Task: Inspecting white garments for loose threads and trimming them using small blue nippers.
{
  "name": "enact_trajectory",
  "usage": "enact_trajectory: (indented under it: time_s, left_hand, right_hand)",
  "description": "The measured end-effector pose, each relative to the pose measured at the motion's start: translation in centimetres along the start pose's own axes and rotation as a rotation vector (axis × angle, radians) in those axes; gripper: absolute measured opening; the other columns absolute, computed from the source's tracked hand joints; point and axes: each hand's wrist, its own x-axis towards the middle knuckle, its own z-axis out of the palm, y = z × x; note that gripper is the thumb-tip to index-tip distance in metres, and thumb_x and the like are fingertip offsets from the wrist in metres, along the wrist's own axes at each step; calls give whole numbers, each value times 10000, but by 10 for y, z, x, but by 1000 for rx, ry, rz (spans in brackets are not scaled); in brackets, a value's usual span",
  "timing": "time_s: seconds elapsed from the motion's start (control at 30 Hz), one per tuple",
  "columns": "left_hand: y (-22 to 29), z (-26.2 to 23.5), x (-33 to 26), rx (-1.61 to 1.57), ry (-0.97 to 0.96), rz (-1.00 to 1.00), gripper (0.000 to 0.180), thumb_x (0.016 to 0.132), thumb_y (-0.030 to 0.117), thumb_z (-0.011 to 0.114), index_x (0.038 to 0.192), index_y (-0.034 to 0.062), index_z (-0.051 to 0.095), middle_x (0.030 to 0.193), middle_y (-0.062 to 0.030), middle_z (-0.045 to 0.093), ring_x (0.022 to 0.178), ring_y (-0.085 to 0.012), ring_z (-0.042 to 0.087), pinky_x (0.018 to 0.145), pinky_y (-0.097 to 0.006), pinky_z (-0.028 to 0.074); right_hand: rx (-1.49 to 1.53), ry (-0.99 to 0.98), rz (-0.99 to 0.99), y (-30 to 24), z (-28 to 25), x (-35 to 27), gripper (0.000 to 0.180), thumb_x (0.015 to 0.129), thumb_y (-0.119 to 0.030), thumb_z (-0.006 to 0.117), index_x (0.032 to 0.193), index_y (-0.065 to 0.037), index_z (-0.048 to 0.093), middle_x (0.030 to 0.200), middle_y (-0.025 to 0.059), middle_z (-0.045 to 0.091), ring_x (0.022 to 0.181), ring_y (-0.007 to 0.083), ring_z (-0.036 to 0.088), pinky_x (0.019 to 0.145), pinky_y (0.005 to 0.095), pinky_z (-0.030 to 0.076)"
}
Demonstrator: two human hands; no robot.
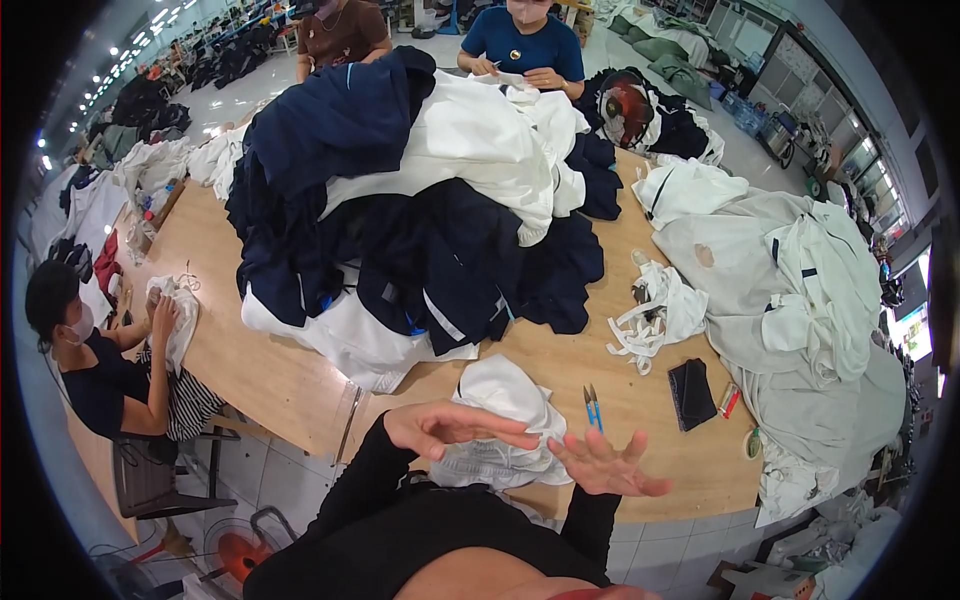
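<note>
Both of my hands are raised over a white garment that lies at the near edge of the wooden table. My left hand reaches across it with fingers stretched out and nothing held. On the other side, my right hand has its fingers spread, also without anything in it. Part of the garment is hidden under my hands; a gathered, ribbed-looking section shows below them. Blue-handled thread snips lie on the table just beyond my right hand, points facing away.
A large heap of navy and white garments fills the table's middle. White strips, a dark wallet-like case and a red cutter-like tool lie right, beside pale fabric. Co-workers sit left and stand at the far side.
</note>
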Motion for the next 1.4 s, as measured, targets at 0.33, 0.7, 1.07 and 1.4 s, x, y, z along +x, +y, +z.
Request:
enact_trajectory:
  time_s: [0.33, 0.7, 1.07, 1.4]
  left_hand:
    - [-3, -6, -20, 15, -375, 282, 994, 953, 390, 837, 1645, -126, 344, 1758, -346, 222, 1675, -472, 100, 1331, -618, 5]
    - [8, 22, -20, 116, -622, 362, 616, 1048, 338, 749, 1473, -87, 614, 1321, -264, 750, 1318, -430, 678, 1271, -544, 350]
    - [61, 146, -75, 456, -289, 454, 202, 1091, 104, 621, 1118, 116, 821, 1160, -64, 756, 1092, -288, 725, 926, -404, 561]
    - [53, 164, -60, 202, -478, 564, 210, 1099, 128, 564, 1064, 44, 753, 1206, -103, 705, 1032, -291, 666, 866, -432, 541]
  right_hand:
    - [-78, -210, 132, -2, 1, -12, 1047, 952, -669, 748, 1764, -300, 201, 1795, 319, 73, 1638, 591, 40, 1227, 801, -90]
    - [-129, -381, 153, 2, 37, 18, 865, 983, -615, 754, 1667, -163, 475, 1704, 401, 297, 1515, 677, 336, 1187, 797, 256]
    - [-441, -368, 190, -34, 138, 14, 426, 1163, -427, 518, 1272, -122, 794, 1420, 166, 701, 1303, 434, 656, 1067, 574, 485]
    - [-392, -485, 10, -21, 168, 29, 334, 1098, -127, 519, 1216, -153, 830, 1288, 21, 698, 1183, 241, 616, 979, 398, 546]
